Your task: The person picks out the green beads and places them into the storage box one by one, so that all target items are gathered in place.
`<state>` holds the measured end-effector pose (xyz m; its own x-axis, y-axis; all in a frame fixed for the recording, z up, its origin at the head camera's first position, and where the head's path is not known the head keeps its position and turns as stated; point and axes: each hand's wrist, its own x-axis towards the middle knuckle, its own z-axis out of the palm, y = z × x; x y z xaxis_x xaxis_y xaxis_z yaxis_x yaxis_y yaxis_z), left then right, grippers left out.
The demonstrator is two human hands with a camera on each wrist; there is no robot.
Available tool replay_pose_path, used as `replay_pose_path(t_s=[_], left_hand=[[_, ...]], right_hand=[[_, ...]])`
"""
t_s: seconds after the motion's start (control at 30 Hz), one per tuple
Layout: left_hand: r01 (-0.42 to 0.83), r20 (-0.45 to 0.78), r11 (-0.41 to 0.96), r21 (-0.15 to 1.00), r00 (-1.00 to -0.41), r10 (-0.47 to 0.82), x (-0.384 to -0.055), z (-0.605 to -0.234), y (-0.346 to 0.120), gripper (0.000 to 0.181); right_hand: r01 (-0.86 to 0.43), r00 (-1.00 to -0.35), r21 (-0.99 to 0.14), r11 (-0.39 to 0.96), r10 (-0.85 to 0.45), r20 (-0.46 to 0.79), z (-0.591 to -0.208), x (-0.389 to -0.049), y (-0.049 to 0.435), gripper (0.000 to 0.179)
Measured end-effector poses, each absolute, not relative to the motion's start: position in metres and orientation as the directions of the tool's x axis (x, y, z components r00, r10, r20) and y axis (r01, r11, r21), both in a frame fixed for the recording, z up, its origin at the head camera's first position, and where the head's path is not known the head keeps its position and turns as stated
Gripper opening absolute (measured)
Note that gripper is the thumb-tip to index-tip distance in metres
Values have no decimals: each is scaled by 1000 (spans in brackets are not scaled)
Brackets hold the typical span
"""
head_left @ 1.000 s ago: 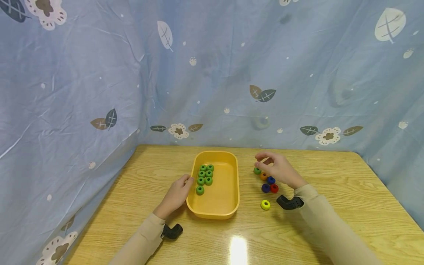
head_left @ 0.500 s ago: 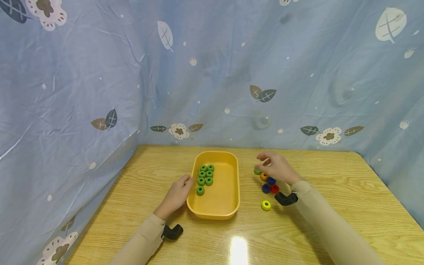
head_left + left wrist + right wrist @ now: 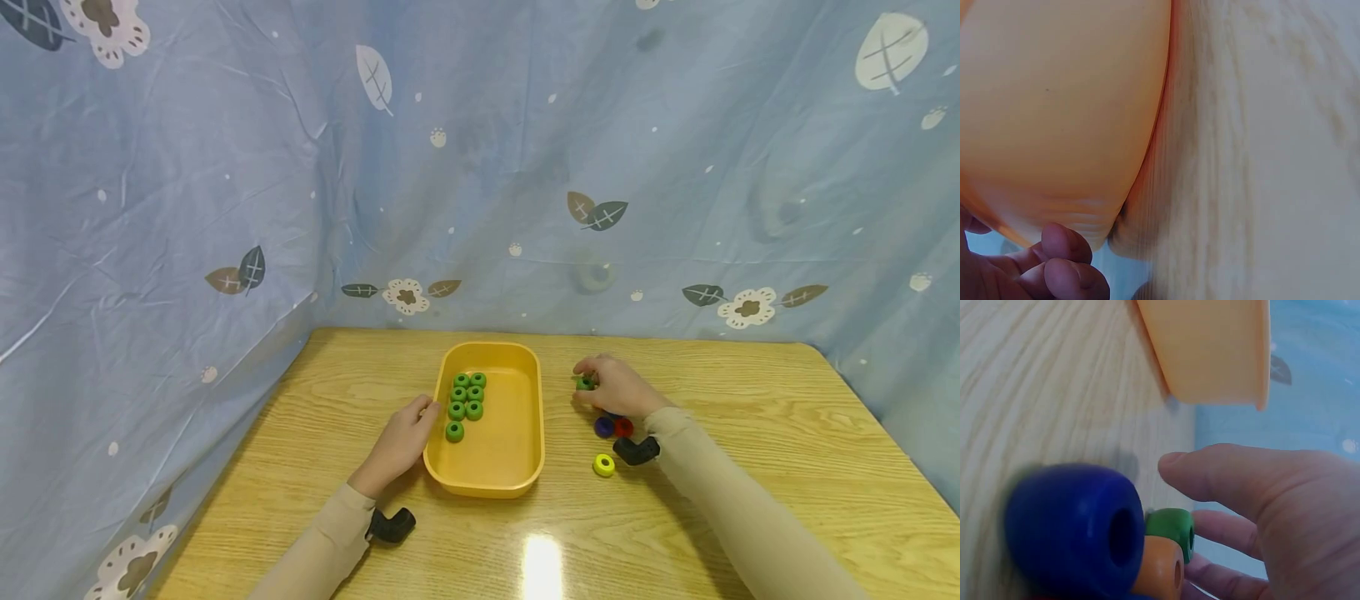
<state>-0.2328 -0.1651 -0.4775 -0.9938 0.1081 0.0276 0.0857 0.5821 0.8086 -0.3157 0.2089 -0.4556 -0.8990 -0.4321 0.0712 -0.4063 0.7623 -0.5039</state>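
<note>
My left hand [image 3: 401,442] holds the left side of a yellow plastic tray [image 3: 517,487]; in the left wrist view its curled fingers [image 3: 1069,244] are by the tray's outer wall. Several green beads [image 3: 457,410], thick with a hole through each, stand in the tray's left half. To the tray's right, my right hand [image 3: 618,387] has thumb and fingers around a green bead [image 3: 586,383]. In the right wrist view the thumb stands apart from that bead, which sits beside an orange bead [image 3: 1161,569]. A large-looking blue bead [image 3: 1075,528] is nearest that camera.
On the wooden table [image 3: 675,517], a dark blue bead [image 3: 604,427] and a red bead [image 3: 623,427] lie under the right wrist. A yellow bead [image 3: 603,465] lies nearer the front. A blue patterned cloth [image 3: 480,208] hangs behind the table.
My right hand has moved down and slightly left, with its fingers now on either side of the green bead, and it covers the orange bead in the head view. The left hand stays still.
</note>
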Motion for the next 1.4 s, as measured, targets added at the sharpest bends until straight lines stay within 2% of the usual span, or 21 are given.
replay_pose_path(t_s=[0.4,0.67,1.0,1.4], left_hand=[[74,18,583,809,-995,102,-232,-477,-165,31],[74,13,576,814,-994,110,-233,-477,-165,32],[64,6,573,817,-995,102,-233,-478,-165,33],[59,6,582,811,-996,93,-234,-479,-166,34]], right_hand=[[-390,-894,-532,751,-447,25,-457,-310,204,25],[-366,-894,-612,701,-448,21,-458,-304,205,22],[-395,-894,-637,662,-437,100,-448,-294,200,28],[-463,-868,-652,601,-456,196,-423,-272,184,24]])
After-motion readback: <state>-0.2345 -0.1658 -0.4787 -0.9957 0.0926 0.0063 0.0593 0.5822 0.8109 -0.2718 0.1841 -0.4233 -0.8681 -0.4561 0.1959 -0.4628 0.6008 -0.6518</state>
